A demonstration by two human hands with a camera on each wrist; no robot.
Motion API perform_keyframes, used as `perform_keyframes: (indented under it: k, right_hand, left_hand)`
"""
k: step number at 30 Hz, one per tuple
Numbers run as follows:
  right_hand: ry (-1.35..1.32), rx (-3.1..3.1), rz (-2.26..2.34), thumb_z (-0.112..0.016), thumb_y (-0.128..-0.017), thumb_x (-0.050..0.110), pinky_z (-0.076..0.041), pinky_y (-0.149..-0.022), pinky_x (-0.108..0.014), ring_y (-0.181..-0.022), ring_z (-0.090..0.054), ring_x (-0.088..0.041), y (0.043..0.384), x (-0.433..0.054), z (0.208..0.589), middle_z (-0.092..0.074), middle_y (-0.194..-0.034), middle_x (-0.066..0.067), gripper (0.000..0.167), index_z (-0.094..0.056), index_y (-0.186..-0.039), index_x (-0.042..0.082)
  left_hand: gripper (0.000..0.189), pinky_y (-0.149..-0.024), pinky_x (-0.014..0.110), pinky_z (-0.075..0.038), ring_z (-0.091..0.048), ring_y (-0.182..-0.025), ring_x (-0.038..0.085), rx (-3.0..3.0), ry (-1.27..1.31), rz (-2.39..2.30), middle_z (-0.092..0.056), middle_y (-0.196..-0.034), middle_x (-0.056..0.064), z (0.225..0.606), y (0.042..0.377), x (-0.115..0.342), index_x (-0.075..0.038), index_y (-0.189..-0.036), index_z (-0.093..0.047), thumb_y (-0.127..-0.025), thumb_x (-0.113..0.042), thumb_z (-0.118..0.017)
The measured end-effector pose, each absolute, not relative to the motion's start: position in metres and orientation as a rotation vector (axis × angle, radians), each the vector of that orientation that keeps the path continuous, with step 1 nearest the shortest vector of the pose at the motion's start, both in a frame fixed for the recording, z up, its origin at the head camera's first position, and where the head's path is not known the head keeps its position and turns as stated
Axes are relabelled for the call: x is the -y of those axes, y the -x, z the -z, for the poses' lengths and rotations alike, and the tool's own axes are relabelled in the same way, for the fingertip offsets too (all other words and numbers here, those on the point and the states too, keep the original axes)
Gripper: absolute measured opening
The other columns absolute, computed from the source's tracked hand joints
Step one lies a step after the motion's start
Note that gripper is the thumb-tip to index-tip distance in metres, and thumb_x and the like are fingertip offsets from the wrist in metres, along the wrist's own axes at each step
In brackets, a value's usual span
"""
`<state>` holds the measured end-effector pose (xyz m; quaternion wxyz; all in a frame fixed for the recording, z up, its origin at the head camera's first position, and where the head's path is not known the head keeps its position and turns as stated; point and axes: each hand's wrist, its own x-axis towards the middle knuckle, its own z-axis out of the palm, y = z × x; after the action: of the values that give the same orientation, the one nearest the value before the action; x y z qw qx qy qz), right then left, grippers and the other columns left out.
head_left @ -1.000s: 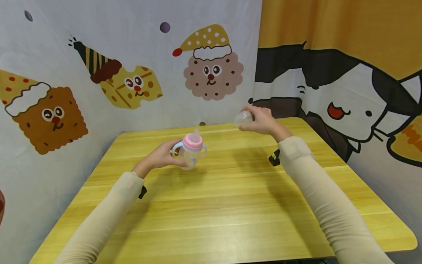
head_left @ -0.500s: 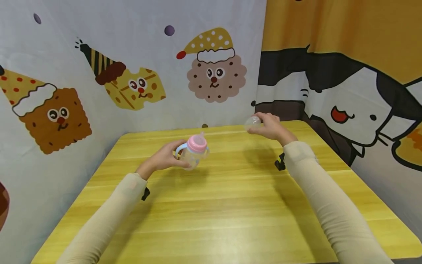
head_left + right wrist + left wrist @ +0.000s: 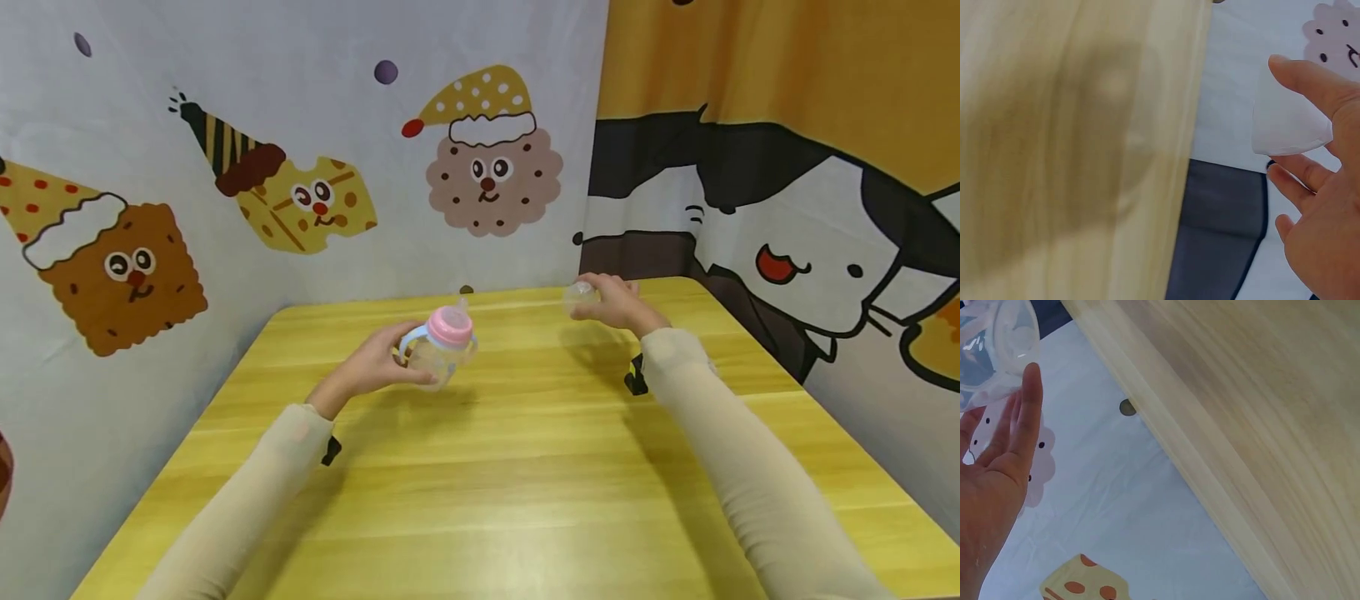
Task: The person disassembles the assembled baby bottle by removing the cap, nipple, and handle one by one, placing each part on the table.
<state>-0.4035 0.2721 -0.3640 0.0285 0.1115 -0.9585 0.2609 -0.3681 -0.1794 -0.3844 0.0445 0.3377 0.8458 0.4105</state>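
My left hand [image 3: 371, 364] grips a clear baby bottle [image 3: 452, 327] with a pink collar, a clear spout and pale blue side handles. The bottle tilts slightly right and is held just over the table. In the left wrist view, its clear base [image 3: 1017, 340] shows above the thumb of the left hand [image 3: 994, 487]. Farther right and back, my right hand [image 3: 618, 305] holds a clear domed cap [image 3: 578, 298] between thumb and fingers. The right wrist view has this cap [image 3: 1288, 122] pinched by the right hand [image 3: 1329, 231], apart from the bottle.
Beneath both hands lies a yellow wood-grain table [image 3: 480, 500]. A printed cloth [image 3: 300, 100] with cartoon biscuits hangs behind its far edge, and a cat print [image 3: 810, 242] stands at the right. Dark camera mounts [image 3: 636, 377] sit under the wrists.
My right hand has moved the clear cap a little right and down towards the table. The left hand and bottle stay nearly in place. The head view has shifted slightly.
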Motion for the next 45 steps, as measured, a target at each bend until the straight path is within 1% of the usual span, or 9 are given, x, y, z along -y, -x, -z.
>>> perform_keyframes:
  k: [3,6,11,14,22,33,36,40,45]
  right_hand:
    - [-0.3,2.98,-0.807,-0.076,-0.098,0.031,-0.017,-0.109,-0.068,-0.127,-0.045,-0.047,0.403,-0.272,0.374,-0.052,-0.141,-0.028,0.07,-0.048,-0.156,0.004]
    - [-0.255,2.982,-0.811,-0.078,-0.099,0.031,-0.014,-0.112,-0.069,-0.133,-0.044,-0.05,0.406,-0.273,0.385,-0.047,-0.148,-0.029,0.071,-0.048,-0.157,0.004]
    - [-0.205,2.978,-0.873,-0.076,-0.101,0.028,-0.009,-0.114,-0.07,-0.141,-0.039,-0.051,0.41,-0.278,0.398,-0.045,-0.157,-0.03,0.076,-0.038,-0.162,0.002]
    - [-0.173,2.976,-0.899,-0.074,-0.101,0.025,-0.008,-0.114,-0.07,-0.138,-0.04,-0.052,0.411,-0.281,0.401,-0.047,-0.155,-0.032,0.076,-0.037,-0.161,-0.001]
    - [-0.152,2.997,-0.877,-0.072,-0.099,0.019,-0.008,-0.112,-0.069,-0.132,-0.042,-0.053,0.413,-0.282,0.405,-0.052,-0.148,-0.034,0.065,-0.046,-0.154,-0.003]
    - [-0.125,3.028,-0.868,-0.071,-0.095,0.019,-0.012,-0.11,-0.068,-0.132,-0.04,-0.052,0.409,-0.281,0.415,-0.052,-0.146,-0.034,0.069,-0.046,-0.154,-0.003]
    - [-0.118,3.028,-0.863,-0.072,-0.094,0.019,-0.014,-0.109,-0.068,-0.131,-0.041,-0.053,0.41,-0.281,0.416,-0.052,-0.146,-0.035,0.069,-0.045,-0.154,-0.004]
    - [-0.128,3.028,-0.847,-0.072,-0.093,0.017,-0.015,-0.109,-0.069,-0.131,-0.041,-0.053,0.41,-0.282,0.416,-0.05,-0.147,-0.036,0.072,-0.043,-0.155,-0.005]
    - [-0.114,3.057,-0.809,-0.072,-0.091,0.023,-0.016,-0.106,-0.069,-0.13,-0.041,-0.055,0.41,-0.285,0.418,-0.051,-0.146,-0.037,0.08,-0.039,-0.158,-0.006]
  left_hand:
    - [0.08,-0.084,0.041,-0.061,-0.065,-0.115,0.034,-2.577,-1.024,-1.268,-0.065,-0.138,0.01,0.386,0.365,0.179,-0.023,-0.153,-0.055,-0.083,-0.03,-0.094]
    - [0.079,-0.086,0.042,-0.061,-0.065,-0.118,0.036,-2.586,-1.006,-1.261,-0.066,-0.138,0.013,0.387,0.364,0.181,-0.023,-0.153,-0.055,-0.084,-0.031,-0.093]
    - [0.074,-0.086,0.042,-0.06,-0.065,-0.114,0.034,-2.601,-0.98,-1.245,-0.068,-0.131,0.012,0.389,0.366,0.185,-0.022,-0.149,-0.058,-0.084,-0.03,-0.093]
    - [0.072,-0.085,0.041,-0.06,-0.065,-0.109,0.029,-2.607,-0.97,-1.243,-0.069,-0.126,0.009,0.389,0.368,0.185,-0.021,-0.147,-0.06,-0.084,-0.031,-0.093]
    - [0.066,-0.086,0.041,-0.062,-0.065,-0.105,0.025,-2.634,-0.972,-1.186,-0.071,-0.12,0.006,0.38,0.368,0.186,-0.019,-0.142,-0.063,-0.084,-0.034,-0.093]
    - [0.067,-0.085,0.039,-0.062,-0.069,-0.105,0.022,-2.643,-0.983,-1.155,-0.073,-0.122,0.004,0.376,0.368,0.188,-0.017,-0.143,-0.064,-0.085,-0.033,-0.092]
    - [0.069,-0.084,0.039,-0.062,-0.071,-0.105,0.024,-2.638,-0.993,-1.17,-0.073,-0.122,0.006,0.376,0.368,0.191,-0.013,-0.144,-0.063,-0.084,-0.032,-0.092]
    - [0.073,-0.084,0.038,-0.061,-0.07,-0.106,0.031,-2.647,-0.99,-1.18,-0.073,-0.122,0.012,0.379,0.37,0.192,-0.008,-0.146,-0.062,-0.085,-0.032,-0.092]
    - [0.072,-0.083,0.038,-0.061,-0.067,-0.107,0.034,-2.651,-0.976,-1.178,-0.072,-0.12,0.013,0.38,0.371,0.189,-0.011,-0.146,-0.062,-0.085,-0.033,-0.092]
